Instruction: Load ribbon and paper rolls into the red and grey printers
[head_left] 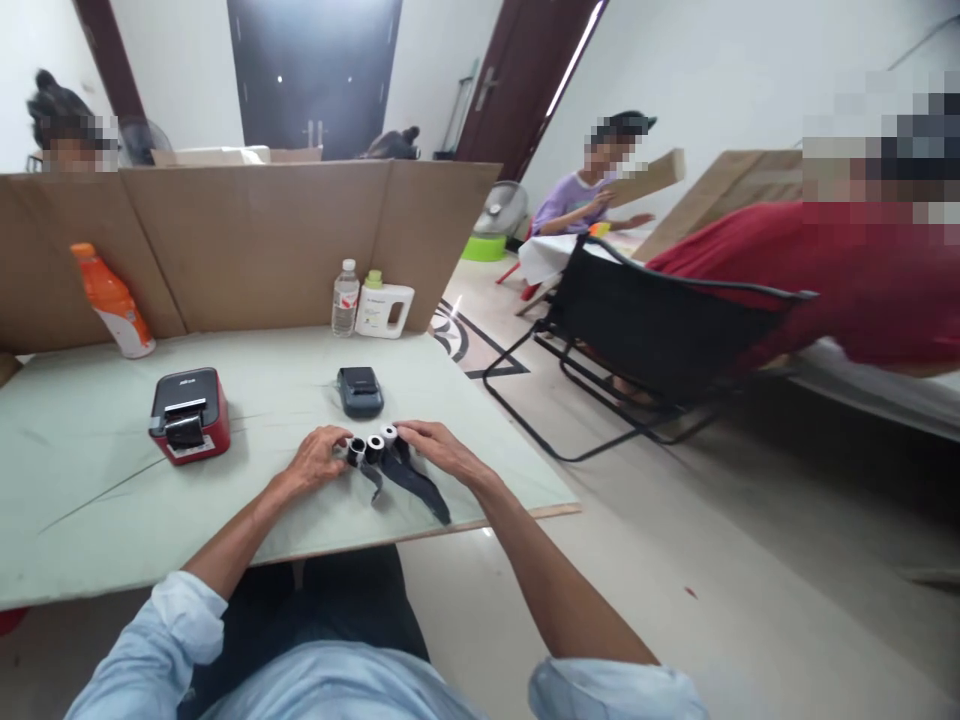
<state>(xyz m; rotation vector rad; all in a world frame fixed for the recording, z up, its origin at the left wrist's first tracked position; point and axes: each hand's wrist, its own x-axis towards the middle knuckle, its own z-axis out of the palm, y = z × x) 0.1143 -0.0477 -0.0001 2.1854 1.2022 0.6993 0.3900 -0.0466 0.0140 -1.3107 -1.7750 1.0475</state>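
Three small rolls stand side by side near the table's front edge, with black strips trailing from them towards me. My left hand [321, 458] has its fingers curled against the leftmost black roll [356, 452]. Between the others is a middle roll [374, 449] with a white ring on top. My right hand [439, 447] holds the side of the rightmost, whiter roll [388, 436], some of its fingers hidden behind it. A wide black strip [416, 488] lies across the table below the rolls. Just beyond them sits a dark grey handheld device [360, 391].
A red-and-black label printer [190, 415] stands left on the pale green table [97, 500]. An orange bottle [112, 300], a clear bottle [345, 298] and a white jug [384, 306] stand by the cardboard partition [262, 245]. At right are a black folding chair [660, 320] and other people.
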